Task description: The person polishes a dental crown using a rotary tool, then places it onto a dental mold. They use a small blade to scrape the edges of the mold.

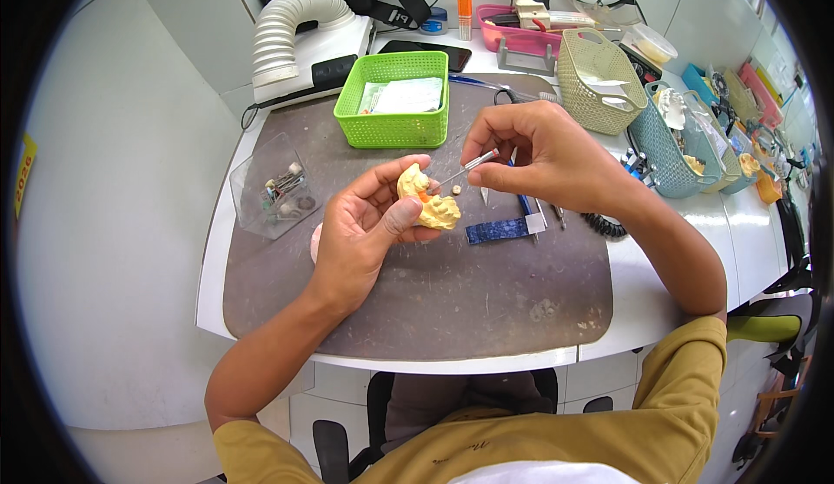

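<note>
My left hand [365, 232] is closed around a yellow plaster dental model [439, 213], which has an orange patch on its inner side. Between the thumb and fingers of my right hand [539, 154] is a thin metal dental instrument [477, 162], its tip reaching toward the model; whether it touches, I cannot tell. A small pale tooth-like piece [456, 189] lies on the mat just beyond the model. Below my right hand rest a dark blue strip of cloth or paper [497, 230] and several slim tools [559, 215].
A brown mat [417, 310] covers the white bench. Beyond my hands stands a green basket [391, 129] with packets inside. At left sits a clear tray [276, 190] of small burs, with a white hose unit [287, 41] behind. More baskets [599, 84] line the right side.
</note>
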Demonstrator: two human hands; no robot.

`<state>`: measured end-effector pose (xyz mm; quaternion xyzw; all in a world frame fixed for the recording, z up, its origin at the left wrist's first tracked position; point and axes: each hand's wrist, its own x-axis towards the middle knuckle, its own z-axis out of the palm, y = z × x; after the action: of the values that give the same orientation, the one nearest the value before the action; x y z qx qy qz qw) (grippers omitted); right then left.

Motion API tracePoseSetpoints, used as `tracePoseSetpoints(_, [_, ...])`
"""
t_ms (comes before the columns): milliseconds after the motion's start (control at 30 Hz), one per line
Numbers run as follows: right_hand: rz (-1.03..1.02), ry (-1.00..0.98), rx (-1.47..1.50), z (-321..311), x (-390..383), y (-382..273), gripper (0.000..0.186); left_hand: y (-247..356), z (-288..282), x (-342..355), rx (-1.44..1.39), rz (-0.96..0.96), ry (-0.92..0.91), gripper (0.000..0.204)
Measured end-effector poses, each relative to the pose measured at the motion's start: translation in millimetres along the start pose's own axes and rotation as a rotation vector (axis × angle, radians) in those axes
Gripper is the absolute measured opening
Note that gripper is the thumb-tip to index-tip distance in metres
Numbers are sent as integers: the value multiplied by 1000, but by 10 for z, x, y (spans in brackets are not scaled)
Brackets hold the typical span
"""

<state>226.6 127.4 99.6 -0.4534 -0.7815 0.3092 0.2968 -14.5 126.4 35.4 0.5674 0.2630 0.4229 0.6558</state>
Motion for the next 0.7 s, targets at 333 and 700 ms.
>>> tracePoseSetpoints(333, [-161, -9, -406, -55, -40, 143, 14, -19, 69, -35, 200, 60, 91, 37])
tracePoseSetpoints(700, [-84, -136, -621, 273, -128, 162, 17, 6, 126, -483, 724, 125, 241, 21])
